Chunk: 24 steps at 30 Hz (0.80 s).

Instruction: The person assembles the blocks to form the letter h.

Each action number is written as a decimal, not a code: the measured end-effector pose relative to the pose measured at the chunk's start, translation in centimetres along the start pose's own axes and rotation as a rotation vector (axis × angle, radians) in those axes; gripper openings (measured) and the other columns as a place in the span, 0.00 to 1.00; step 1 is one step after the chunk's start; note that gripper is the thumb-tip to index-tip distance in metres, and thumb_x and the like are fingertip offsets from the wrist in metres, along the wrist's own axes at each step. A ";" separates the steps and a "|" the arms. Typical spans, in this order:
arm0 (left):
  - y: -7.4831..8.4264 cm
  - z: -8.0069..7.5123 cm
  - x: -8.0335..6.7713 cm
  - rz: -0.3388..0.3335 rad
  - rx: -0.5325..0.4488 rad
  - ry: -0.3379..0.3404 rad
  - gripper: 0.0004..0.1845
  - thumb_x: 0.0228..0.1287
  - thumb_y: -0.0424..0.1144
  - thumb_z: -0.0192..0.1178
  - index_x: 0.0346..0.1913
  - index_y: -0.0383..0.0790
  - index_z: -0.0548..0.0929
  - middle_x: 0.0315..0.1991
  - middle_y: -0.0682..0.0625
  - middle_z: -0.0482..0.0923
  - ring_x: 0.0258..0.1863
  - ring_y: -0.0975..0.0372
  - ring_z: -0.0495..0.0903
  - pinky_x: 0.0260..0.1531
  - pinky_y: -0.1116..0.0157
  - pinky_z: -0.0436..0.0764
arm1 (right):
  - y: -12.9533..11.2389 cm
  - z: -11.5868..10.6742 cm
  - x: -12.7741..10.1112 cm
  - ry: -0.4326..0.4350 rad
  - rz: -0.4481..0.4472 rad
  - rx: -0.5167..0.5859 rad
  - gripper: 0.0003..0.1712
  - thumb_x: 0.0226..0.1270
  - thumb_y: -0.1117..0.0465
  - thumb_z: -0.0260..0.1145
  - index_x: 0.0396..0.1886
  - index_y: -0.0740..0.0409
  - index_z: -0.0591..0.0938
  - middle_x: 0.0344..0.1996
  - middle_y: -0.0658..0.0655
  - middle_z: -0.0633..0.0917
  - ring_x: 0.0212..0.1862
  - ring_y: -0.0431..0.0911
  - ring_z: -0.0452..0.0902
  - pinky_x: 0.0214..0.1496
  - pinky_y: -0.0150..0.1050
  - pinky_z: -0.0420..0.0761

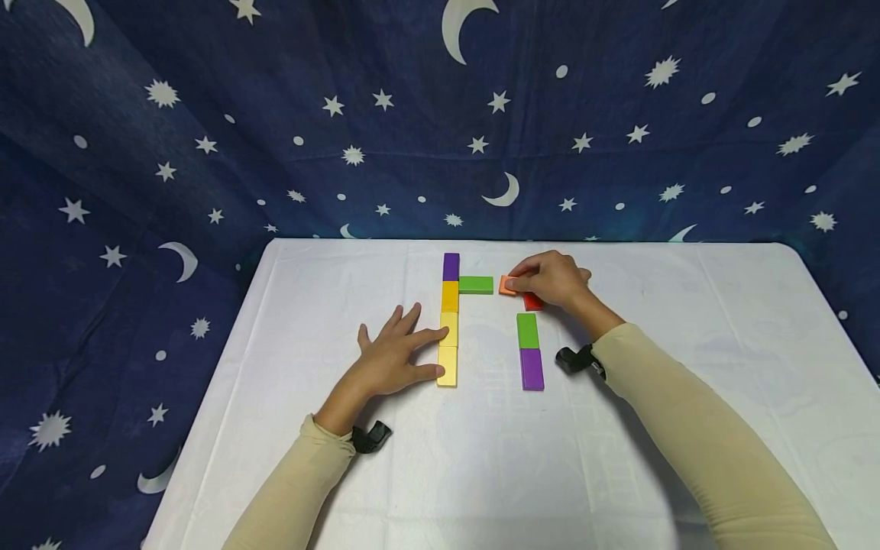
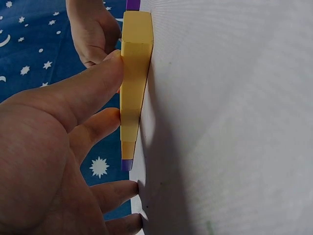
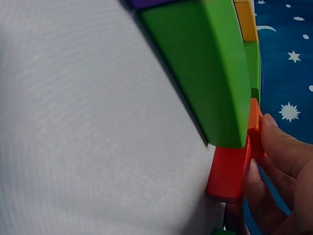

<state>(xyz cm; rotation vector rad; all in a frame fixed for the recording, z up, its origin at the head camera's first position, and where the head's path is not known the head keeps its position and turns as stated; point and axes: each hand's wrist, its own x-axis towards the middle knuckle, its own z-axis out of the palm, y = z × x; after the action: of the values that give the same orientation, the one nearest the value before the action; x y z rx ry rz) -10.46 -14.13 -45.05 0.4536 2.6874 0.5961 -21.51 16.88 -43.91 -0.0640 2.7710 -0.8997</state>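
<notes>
Flat coloured blocks lie on a white table (image 1: 619, 458). A column runs purple (image 1: 451, 266), orange-yellow (image 1: 450, 296), then two pale yellow blocks (image 1: 448, 365). My left hand (image 1: 393, 353) lies flat with straight fingers touching the side of the pale yellow blocks (image 2: 133, 88). A green block (image 1: 476, 285) lies crosswise beside the column. My right hand (image 1: 550, 279) pinches an orange block (image 1: 508, 286) on the table just right of it. Under that hand a red block (image 1: 532, 303) shows, with a green block (image 1: 527, 330) and a purple one (image 1: 532, 369) in line below. The right wrist view shows the red (image 3: 227, 171) and green (image 3: 210, 63) blocks close up.
A dark blue cloth with stars and moons (image 1: 275, 114) hangs behind and beside the table. Black wrist straps (image 1: 371, 438) sit on both cream sleeves. The table's near and right parts are bare white cloth.
</notes>
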 end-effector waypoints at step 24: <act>0.1 -0.1 -0.1 0.005 -0.006 0.004 0.35 0.61 0.63 0.67 0.72 0.68 0.74 0.84 0.47 0.46 0.84 0.45 0.40 0.65 0.21 0.31 | 0.3 -0.5 0.3 -0.109 -0.011 -0.005 0.13 0.63 0.47 0.73 0.43 0.47 0.90 0.42 0.54 0.87 0.47 0.51 0.76 0.53 0.64 0.57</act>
<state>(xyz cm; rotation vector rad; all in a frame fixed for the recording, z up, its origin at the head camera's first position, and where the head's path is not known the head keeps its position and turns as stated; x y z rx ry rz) -10.37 -14.11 -44.86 0.4573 2.6880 0.6074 -21.95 17.35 -43.72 -0.1252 2.6752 -0.8651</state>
